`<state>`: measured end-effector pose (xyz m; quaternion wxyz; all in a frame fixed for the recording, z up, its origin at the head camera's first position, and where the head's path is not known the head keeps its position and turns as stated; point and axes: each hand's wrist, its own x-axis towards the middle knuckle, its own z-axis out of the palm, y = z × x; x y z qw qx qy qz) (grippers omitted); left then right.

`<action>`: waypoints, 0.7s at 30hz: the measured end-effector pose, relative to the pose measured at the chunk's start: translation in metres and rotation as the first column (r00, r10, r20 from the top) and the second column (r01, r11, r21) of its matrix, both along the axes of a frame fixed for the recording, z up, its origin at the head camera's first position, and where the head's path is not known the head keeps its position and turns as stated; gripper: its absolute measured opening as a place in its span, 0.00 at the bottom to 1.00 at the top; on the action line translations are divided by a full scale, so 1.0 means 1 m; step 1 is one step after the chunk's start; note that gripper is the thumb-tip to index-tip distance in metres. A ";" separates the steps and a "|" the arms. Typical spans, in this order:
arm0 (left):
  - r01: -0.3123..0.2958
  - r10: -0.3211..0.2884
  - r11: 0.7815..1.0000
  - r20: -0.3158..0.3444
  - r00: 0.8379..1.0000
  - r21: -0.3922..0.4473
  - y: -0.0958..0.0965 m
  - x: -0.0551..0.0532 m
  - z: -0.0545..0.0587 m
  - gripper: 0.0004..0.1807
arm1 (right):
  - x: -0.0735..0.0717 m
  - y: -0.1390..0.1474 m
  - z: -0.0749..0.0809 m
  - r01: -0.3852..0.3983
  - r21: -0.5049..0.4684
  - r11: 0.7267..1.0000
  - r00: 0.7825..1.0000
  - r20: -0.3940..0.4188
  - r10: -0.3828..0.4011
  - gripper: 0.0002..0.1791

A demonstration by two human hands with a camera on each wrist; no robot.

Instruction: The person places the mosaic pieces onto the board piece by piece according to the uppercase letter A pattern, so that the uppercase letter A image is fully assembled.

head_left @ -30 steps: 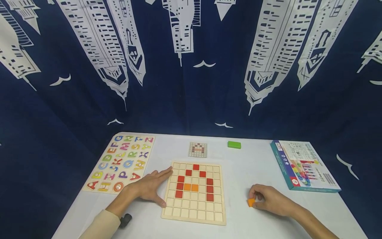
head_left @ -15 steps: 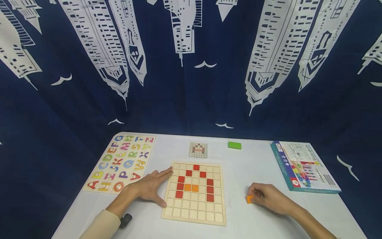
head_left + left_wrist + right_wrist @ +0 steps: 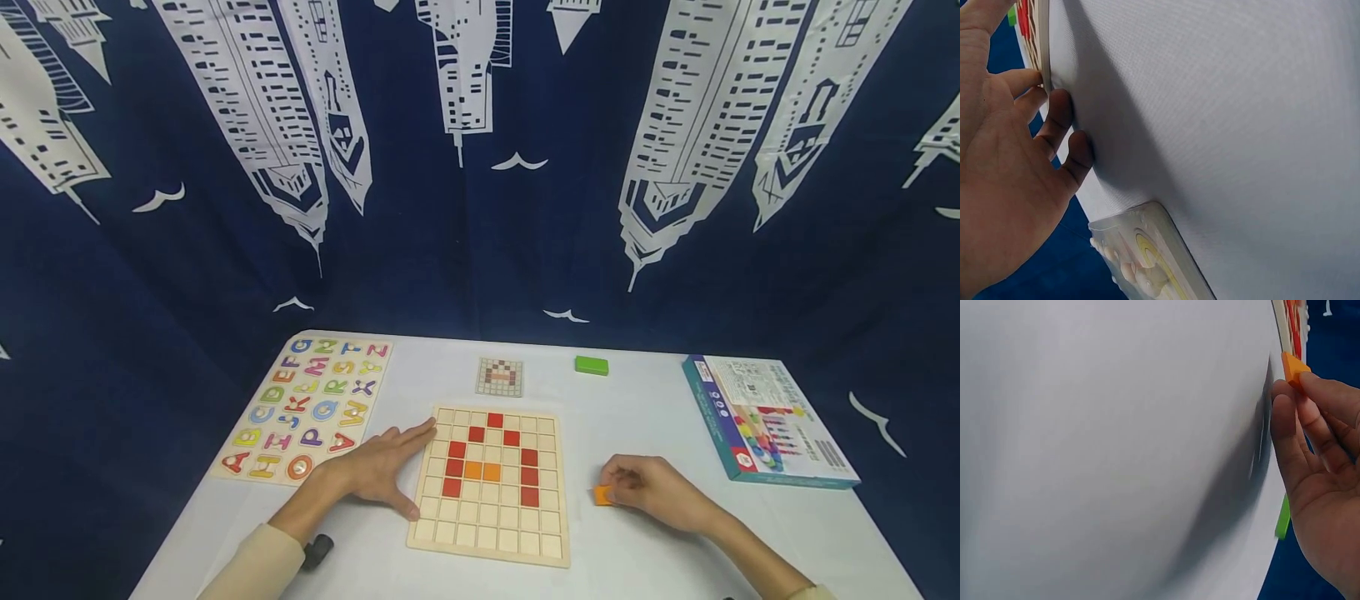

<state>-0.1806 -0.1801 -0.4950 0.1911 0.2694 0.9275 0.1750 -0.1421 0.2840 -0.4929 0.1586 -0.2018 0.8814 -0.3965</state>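
Observation:
In the head view my right hand [image 3: 660,492] pinches a small orange square tile [image 3: 602,496] between thumb and fingertips, to the right of a wooden grid board [image 3: 487,556]. The right wrist view shows the tile [image 3: 1295,370] at the fingertips, close to the board's edge. My left hand [image 3: 378,472] lies along the board's left side, thumb and fingers spread and touching its edge. On the board, red tiles [image 3: 529,477] form an arch with a peak at the top. Two orange tiles [image 3: 482,472] sit side by side inside it.
A small pattern card [image 3: 500,377] lies behind the board, with a green block [image 3: 592,366] to its right. An alphabet puzzle board [image 3: 307,408] is at the left, a flat printed box [image 3: 772,421] at the right. A black object [image 3: 318,550] lies by the left forearm.
My right hand has moved left toward the board with the orange tile, which has turned in the fingers. The left hand stays at the board's edge.

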 end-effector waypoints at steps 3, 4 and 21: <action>0.004 -0.004 1.000 -0.003 1.000 -0.006 0.000 0.000 0.000 0.71 | -0.002 -0.010 0.001 -0.002 -0.014 1.000 1.000 0.012 0.002 0.06; 0.005 -0.005 1.000 -0.002 1.000 -0.008 0.000 0.000 0.000 0.72 | -0.002 -0.014 0.001 -0.003 -0.023 1.000 1.000 0.022 0.004 0.06; 0.020 -0.020 1.000 -0.012 1.000 0.002 0.000 0.000 0.000 0.72 | -0.013 -0.071 0.007 -0.052 -0.128 0.990 0.999 0.000 0.052 0.13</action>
